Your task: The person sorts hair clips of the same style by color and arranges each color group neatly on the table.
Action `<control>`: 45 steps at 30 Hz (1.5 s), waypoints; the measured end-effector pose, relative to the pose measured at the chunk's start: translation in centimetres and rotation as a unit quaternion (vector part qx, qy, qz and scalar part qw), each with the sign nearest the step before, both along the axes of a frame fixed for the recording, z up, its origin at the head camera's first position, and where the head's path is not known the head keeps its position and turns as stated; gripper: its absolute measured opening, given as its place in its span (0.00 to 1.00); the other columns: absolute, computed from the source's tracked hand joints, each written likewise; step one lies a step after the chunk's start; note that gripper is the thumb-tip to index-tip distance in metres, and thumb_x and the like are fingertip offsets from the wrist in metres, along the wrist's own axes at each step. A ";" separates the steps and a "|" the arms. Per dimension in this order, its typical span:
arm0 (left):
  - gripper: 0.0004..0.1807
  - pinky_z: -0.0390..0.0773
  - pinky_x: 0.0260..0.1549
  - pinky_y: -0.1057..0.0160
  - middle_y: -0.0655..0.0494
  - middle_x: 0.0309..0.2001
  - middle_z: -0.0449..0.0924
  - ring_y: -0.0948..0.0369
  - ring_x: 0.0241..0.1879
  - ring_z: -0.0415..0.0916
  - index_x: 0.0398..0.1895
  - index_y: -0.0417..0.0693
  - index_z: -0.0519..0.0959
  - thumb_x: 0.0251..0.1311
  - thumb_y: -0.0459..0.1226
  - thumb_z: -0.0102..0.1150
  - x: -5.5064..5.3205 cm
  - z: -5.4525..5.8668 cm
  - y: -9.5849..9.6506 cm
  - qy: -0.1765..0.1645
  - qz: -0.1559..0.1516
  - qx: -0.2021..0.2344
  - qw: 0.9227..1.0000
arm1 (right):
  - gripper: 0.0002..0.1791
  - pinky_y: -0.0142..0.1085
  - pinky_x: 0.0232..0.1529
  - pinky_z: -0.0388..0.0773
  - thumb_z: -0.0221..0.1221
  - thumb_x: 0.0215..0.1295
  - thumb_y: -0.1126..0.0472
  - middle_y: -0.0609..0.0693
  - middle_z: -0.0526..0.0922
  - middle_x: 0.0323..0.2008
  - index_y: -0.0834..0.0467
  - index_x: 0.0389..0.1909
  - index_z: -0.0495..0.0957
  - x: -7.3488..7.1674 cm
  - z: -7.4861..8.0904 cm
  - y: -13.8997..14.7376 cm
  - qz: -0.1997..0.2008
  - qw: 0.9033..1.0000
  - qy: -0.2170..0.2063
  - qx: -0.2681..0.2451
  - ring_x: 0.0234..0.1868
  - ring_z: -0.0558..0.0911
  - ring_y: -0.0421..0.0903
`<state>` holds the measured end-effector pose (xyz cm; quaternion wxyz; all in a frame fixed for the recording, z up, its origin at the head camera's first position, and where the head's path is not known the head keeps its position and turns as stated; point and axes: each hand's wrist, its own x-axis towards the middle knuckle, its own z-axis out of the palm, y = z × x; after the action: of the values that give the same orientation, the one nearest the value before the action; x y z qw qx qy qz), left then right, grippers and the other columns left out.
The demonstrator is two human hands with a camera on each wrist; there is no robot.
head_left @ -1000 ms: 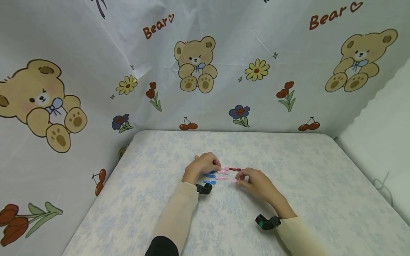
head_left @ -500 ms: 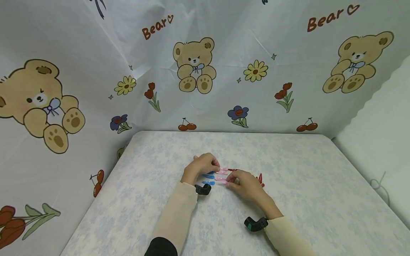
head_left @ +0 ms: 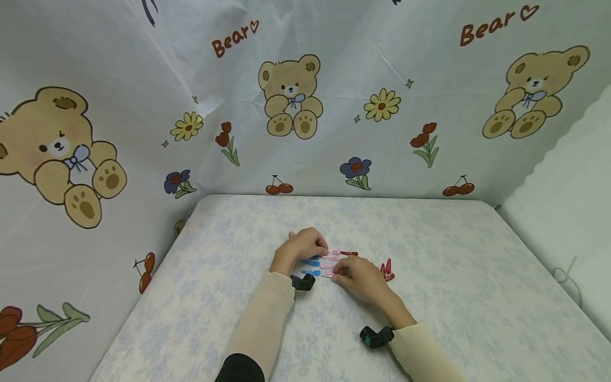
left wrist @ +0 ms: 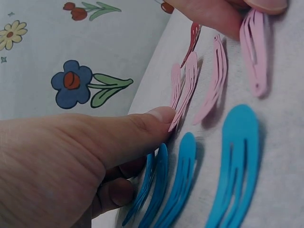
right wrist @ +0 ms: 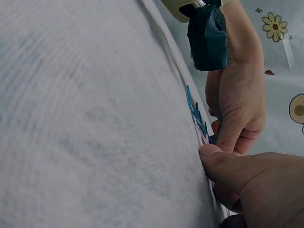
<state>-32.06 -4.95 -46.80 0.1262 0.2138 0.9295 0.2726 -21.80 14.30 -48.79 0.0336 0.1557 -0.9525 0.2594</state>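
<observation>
Snap hair clips lie in columns on the table. Several blue clips (left wrist: 241, 147) form the left column, and pink clips (left wrist: 218, 71) lie end to end with them. My right hand (head_left: 364, 277) pinches the nearest pink hair clip (left wrist: 255, 54) by its far end, beside the nearest blue one. At the far end of the columns, my left hand (head_left: 302, 245) holds its thumb tip on the end of a pink hair clip (left wrist: 189, 85), its other fingers tucked behind the blue clips. One red clip (head_left: 350, 253) lies beyond the pink column.
Several loose red clips (head_left: 389, 270) lie right of my right hand. The pale blue patterned table (head_left: 429, 228) reaches back to a bear-print curtain (head_left: 334, 106). A black wrist camera (head_left: 303, 282) sits by my left cuff.
My right hand has moved left and slightly toward me with its pink clip, bringing it up to the nearest blue clip. The loose red clips have come into sight. My left hand stays put.
</observation>
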 end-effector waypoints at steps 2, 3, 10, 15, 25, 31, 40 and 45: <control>0.07 0.48 0.71 0.33 0.71 0.28 0.83 0.66 0.32 0.77 0.27 0.65 0.86 0.64 0.47 0.66 0.0 0.0 0.1 0.002 0.001 -0.002 1.000 | 0.05 0.35 0.36 0.74 0.71 0.60 0.51 0.34 0.81 0.29 0.45 0.35 0.85 0.1 0.0 0.0 -0.004 1.000 -0.002 -0.003 0.30 0.76 0.33; 0.07 0.48 0.71 0.32 0.71 0.28 0.83 0.66 0.32 0.77 0.27 0.64 0.86 0.64 0.47 0.66 0.0 0.0 0.1 0.002 0.001 -0.002 1.000 | 0.05 0.34 0.35 0.74 0.71 0.60 0.51 0.34 0.81 0.29 0.45 0.35 0.85 0.1 0.0 0.0 -0.007 1.000 -0.002 -0.005 0.30 0.76 0.33; 0.08 0.45 0.71 0.31 0.71 0.27 0.83 0.66 0.31 0.77 0.27 0.64 0.86 0.65 0.47 0.66 0.1 -0.1 0.2 0.000 -0.001 -0.004 1.000 | 0.06 0.34 0.32 0.72 0.72 0.59 0.51 0.33 0.80 0.27 0.44 0.35 0.86 0.3 0.0 0.0 -0.027 0.999 -0.012 -0.014 0.27 0.74 0.33; 0.08 0.50 0.70 0.34 0.71 0.27 0.84 0.65 0.31 0.77 0.27 0.65 0.86 0.64 0.47 0.66 0.0 -0.2 0.4 -0.001 -0.001 -0.001 1.000 | 0.06 0.34 0.31 0.71 0.71 0.59 0.51 0.34 0.80 0.27 0.45 0.36 0.86 0.5 0.1 0.1 -0.026 1.000 -0.012 -0.014 0.27 0.74 0.34; 0.06 0.44 0.71 0.31 0.71 0.28 0.84 0.65 0.33 0.78 0.28 0.64 0.86 0.64 0.46 0.66 -0.1 0.0 0.4 -0.005 -0.004 0.004 1.000 | 0.08 0.31 0.27 0.70 0.68 0.64 0.53 0.38 0.80 0.30 0.48 0.41 0.86 0.1 1.0 1.6 0.002 0.997 -0.021 -0.068 0.24 0.72 0.37; 0.06 0.43 0.71 0.31 0.70 0.28 0.84 0.64 0.33 0.78 0.29 0.63 0.86 0.64 0.46 0.66 -0.1 0.2 0.4 -0.004 0.002 0.006 1.000 | 0.10 0.34 0.25 0.71 0.64 0.68 0.50 0.43 0.81 0.33 0.49 0.45 0.85 -0.4 2.9 3.4 -0.025 0.995 -0.029 -0.091 0.25 0.72 0.42; 0.06 0.42 0.71 0.30 0.70 0.28 0.84 0.63 0.32 0.78 0.29 0.64 0.86 0.64 0.46 0.66 -0.3 0.0 0.3 -0.002 -0.002 0.006 1.000 | 0.15 0.34 0.19 0.71 0.63 0.69 0.49 0.47 0.81 0.35 0.53 0.50 0.84 -1.1 3.8 7.7 -0.064 0.992 0.002 -0.108 0.25 0.73 0.44; 0.06 0.45 0.71 0.31 0.70 0.28 0.83 0.63 0.32 0.77 0.29 0.64 0.86 0.65 0.46 0.66 -0.3 -0.2 0.2 -0.003 -0.001 0.003 1.000 | 0.17 0.36 0.27 0.71 0.60 0.71 0.47 0.48 0.80 0.35 0.52 0.52 0.83 -1.4 2.9 9.7 -0.100 0.990 -0.004 -0.100 0.32 0.74 0.46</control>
<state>-32.35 -4.79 -47.00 0.1282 0.2146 0.9280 0.2762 -23.24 24.05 -45.86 0.0708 0.0546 -0.9327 0.3493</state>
